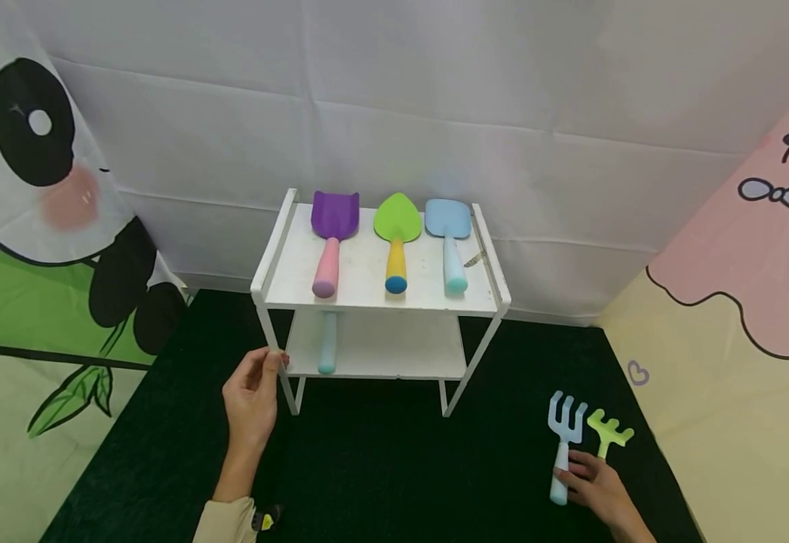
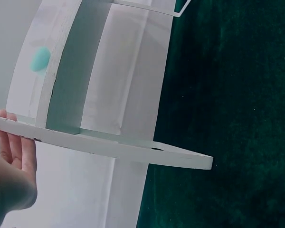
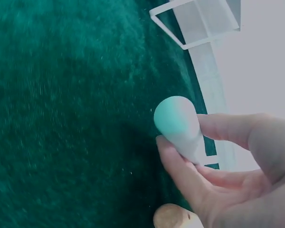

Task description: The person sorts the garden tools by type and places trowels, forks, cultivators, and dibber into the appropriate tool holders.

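Right hand (image 1: 594,486): fingers curled round the pale handle of the blue toy rake (image 1: 564,437), gripping it; the rake lies on the dark green mat (image 1: 381,460), well to the right of the white two-tier shelf (image 1: 279,256) and in front of it. Green toy rake (image 1: 608,434) lies just beside the blue one, on its far side from the shelf.

Left hand (image 1: 252,400): fingertips pinch the shelf's front left leg, just below the upper tier; the left wrist view shows fingers (image 2: 12,142) behind the white frame.

Upper tier of the shelf, left to right: purple shovel (image 1: 330,241) with pink handle, green trowel (image 1: 397,237) with yellow handle, blue spade (image 1: 450,241) with pale handle. Lower tier: one light blue handle (image 1: 327,343) shows at the left; its head is hidden.
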{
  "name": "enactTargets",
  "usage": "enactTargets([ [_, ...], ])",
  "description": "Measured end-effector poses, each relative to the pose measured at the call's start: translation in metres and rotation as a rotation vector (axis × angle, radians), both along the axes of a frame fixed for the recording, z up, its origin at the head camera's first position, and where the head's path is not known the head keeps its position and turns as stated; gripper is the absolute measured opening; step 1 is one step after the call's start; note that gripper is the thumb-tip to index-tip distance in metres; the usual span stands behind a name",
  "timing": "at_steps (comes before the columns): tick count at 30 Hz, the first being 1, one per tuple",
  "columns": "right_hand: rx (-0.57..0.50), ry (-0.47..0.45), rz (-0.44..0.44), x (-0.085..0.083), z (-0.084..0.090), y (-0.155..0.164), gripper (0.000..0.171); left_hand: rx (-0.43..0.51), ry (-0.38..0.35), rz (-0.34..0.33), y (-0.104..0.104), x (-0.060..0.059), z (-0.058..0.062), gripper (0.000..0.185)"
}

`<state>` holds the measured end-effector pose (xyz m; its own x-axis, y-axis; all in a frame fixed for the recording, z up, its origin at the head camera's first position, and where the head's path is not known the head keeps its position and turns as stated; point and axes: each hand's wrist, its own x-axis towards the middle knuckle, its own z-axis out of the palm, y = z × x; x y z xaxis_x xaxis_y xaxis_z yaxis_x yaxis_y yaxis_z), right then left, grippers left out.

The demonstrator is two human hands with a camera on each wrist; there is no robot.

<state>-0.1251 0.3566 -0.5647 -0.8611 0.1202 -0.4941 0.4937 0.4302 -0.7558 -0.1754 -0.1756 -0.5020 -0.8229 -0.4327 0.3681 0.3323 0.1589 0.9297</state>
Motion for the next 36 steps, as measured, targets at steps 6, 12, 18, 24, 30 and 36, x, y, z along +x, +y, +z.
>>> enactTargets([
  [6,-0.061,-0.014,-0.057,0.005,0.004,-0.003,0.075,0.0,0.0,-0.003,0.0,0.0,0.001,0.023],
  [12,-0.079,-0.006,-0.072,0.011,0.006,-0.005,0.077,-0.002,0.008,-0.011,0.0,0.001,0.003,0.022],
  [18,-0.105,0.006,-0.073,0.017,0.009,-0.012,0.079,-0.009,0.012,-0.011,0.0,0.001,0.003,0.021],
  [24,-0.117,0.013,-0.063,0.022,0.016,-0.02,0.078,-0.017,0.019,-0.015,-0.001,0.002,0.004,0.02],
  [30,-0.146,0.023,-0.012,0.03,0.022,-0.025,0.08,-0.03,0.011,-0.007,-0.002,0.002,0.002,0.018],
  [36,-0.156,0.06,0.058,0.038,0.027,-0.028,0.084,-0.03,0.022,-0.015,-0.002,0.002,0.002,0.018],
])
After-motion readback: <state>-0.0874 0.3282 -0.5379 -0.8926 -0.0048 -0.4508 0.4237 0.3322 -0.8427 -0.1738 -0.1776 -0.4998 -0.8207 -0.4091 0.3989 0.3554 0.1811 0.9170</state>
